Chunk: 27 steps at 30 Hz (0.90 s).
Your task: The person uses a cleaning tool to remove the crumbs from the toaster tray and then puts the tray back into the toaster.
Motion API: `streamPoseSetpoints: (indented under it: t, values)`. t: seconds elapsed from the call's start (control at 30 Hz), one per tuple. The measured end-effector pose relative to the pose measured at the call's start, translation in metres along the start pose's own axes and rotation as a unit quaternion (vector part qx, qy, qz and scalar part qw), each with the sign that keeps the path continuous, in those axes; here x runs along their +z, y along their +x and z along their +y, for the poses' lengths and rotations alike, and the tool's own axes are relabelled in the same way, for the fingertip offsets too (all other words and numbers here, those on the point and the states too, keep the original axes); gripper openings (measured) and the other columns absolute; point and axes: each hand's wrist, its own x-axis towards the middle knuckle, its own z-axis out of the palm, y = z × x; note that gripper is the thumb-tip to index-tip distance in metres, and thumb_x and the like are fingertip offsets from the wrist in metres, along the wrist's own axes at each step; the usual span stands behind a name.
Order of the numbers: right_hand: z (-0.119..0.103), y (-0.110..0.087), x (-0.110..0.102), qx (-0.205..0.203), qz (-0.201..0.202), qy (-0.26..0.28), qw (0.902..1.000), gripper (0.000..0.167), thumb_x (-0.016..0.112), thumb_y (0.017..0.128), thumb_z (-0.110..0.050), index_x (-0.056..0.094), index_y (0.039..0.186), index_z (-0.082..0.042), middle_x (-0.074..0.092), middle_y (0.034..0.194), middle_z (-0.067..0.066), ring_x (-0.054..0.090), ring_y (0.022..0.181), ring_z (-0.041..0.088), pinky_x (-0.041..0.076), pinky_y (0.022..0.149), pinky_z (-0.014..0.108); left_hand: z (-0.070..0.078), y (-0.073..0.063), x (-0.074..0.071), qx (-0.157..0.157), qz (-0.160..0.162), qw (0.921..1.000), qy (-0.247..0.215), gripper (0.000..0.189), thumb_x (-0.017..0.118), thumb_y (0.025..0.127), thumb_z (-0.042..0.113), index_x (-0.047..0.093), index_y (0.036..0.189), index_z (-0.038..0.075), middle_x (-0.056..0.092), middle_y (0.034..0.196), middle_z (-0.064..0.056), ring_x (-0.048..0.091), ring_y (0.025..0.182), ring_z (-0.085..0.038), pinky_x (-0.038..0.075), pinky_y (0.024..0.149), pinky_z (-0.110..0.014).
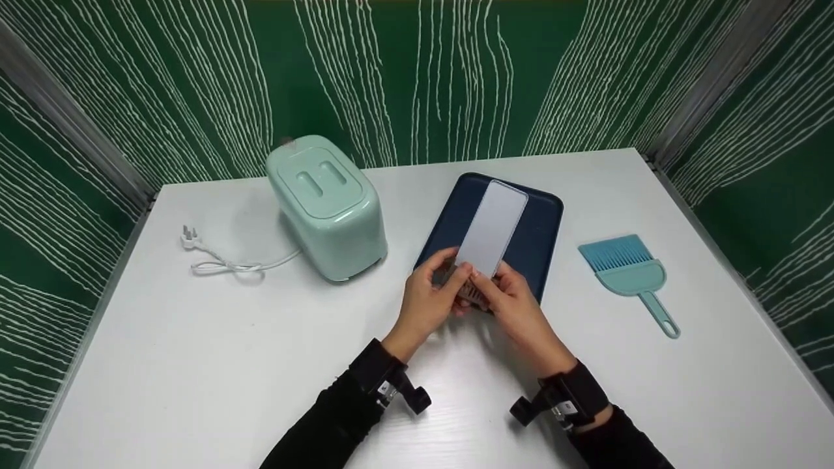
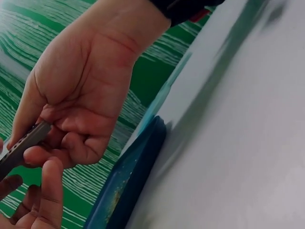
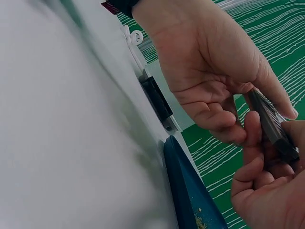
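Observation:
Both hands hold the near end of a long, flat, silver-white crumb tray, thumbs on top and fingers beneath. My left hand grips its left side, my right hand its right side. The near end is grey-brown with a row of slots, partly covered by the fingers. In the left wrist view the left hand pinches a grey edge with small holes. In the right wrist view the right hand is at the dark slotted end. Beneath lies a dark blue tray, with yellowish crumbs in it.
A mint-green toaster, its top lidded, stands at the back left; its white cord and plug lie to its left. On the right lies a small brush with blue bristles and a mint handle. Green walls border the white table.

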Motion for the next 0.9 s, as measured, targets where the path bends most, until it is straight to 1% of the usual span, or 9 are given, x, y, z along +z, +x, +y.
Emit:
streamPoseSetpoints:
  t: [0.07,0.13,0.2,0.3,0.4,0.47,0.67,0.8,0.9]
  values:
    - [0.0,0.0,-0.001,-0.002,-0.008,-0.008,0.9999,0.028,0.052,0.114,-0.016,0.059,0.139,-0.005,0.068,0.09,-0.005,0.053,0.077,0.011,0.044,0.071,0.026,0.002,0.001,-0.003,0.009,-0.007,0.9999,0.009,0.045,0.07,0.106,0.03,0.064,0.147,0.015,0.069,0.118,-0.014,0.071,0.059,-0.012,0.064,0.057,-0.04]
    - [-0.001,0.0,-0.002,-0.001,-0.016,-0.013,0.9998,0.03,0.051,0.115,-0.02,0.058,0.141,-0.008,0.067,0.089,-0.005,0.051,0.076,0.012,0.042,0.071,0.028,0.003,0.002,-0.006,0.017,-0.013,0.9996,0.019,0.044,0.07,0.106,0.031,0.064,0.147,0.018,0.068,0.118,-0.014,0.074,0.062,-0.022,0.065,0.061,-0.05]
    - [-0.002,0.001,-0.004,0.003,-0.025,-0.017,0.9995,0.032,0.052,0.115,-0.024,0.056,0.144,-0.011,0.07,0.093,-0.004,0.056,0.079,0.011,0.046,0.074,0.028,0.005,0.003,-0.009,0.022,-0.016,0.9992,0.028,0.045,0.071,0.105,0.034,0.064,0.148,0.02,0.068,0.118,-0.013,0.073,0.065,-0.031,0.064,0.064,-0.057]
    - [-0.003,0.001,-0.006,0.007,-0.036,-0.018,0.9992,0.033,0.053,0.114,-0.027,0.055,0.144,-0.013,0.076,0.101,-0.003,0.065,0.085,0.012,0.054,0.079,0.031,0.009,0.006,-0.015,0.041,-0.012,0.9966,0.071,0.047,0.07,0.105,0.036,0.063,0.148,0.019,0.07,0.117,-0.012,0.068,0.064,-0.031,0.063,0.061,-0.046]
    - [-0.003,0.002,-0.006,0.007,-0.038,-0.019,0.9991,0.029,0.055,0.114,-0.025,0.056,0.138,-0.01,0.075,0.097,-0.001,0.07,0.086,0.015,0.058,0.08,0.033,0.014,0.008,-0.021,0.058,-0.001,0.9924,0.109,0.049,0.07,0.105,0.038,0.063,0.149,0.019,0.068,0.114,-0.008,0.061,0.064,-0.015,0.055,0.058,-0.027]
    - [-0.003,0.002,-0.006,0.008,-0.038,-0.023,0.999,0.026,0.056,0.113,-0.024,0.057,0.134,-0.008,0.073,0.091,-0.001,0.069,0.084,0.016,0.058,0.078,0.032,0.017,0.009,-0.024,0.063,0.005,0.9907,0.121,0.049,0.071,0.104,0.038,0.062,0.149,0.019,0.067,0.113,-0.007,0.057,0.064,-0.008,0.049,0.059,-0.022]
    - [-0.002,0.003,-0.006,0.017,-0.032,-0.035,0.9987,0.024,0.057,0.113,-0.025,0.057,0.13,-0.008,0.066,0.082,-0.001,0.067,0.079,0.017,0.058,0.077,0.032,0.027,0.012,-0.035,0.06,0.007,0.9891,0.134,0.057,0.069,0.104,0.045,0.056,0.154,0.021,0.066,0.117,-0.012,0.061,0.066,-0.01,0.055,0.061,-0.025]
    - [-0.001,0.003,-0.006,0.026,-0.041,-0.035,0.9982,0.027,0.056,0.113,-0.024,0.057,0.135,-0.008,0.068,0.087,0.0,0.065,0.079,0.014,0.061,0.08,0.033,0.035,0.011,-0.042,0.071,0.018,0.9789,0.191,0.065,0.071,0.103,0.046,0.051,0.158,0.018,0.063,0.127,-0.016,0.066,0.082,-0.013,0.059,0.073,-0.03]
    - [-0.001,0.004,-0.007,0.031,-0.054,-0.029,0.9977,0.035,0.056,0.113,-0.024,0.054,0.145,-0.01,0.073,0.098,0.0,0.067,0.085,0.012,0.062,0.083,0.034,0.041,0.009,-0.048,0.082,0.031,0.9695,0.229,0.068,0.073,0.102,0.046,0.049,0.159,0.017,0.061,0.132,-0.015,0.068,0.094,-0.017,0.058,0.078,-0.034]
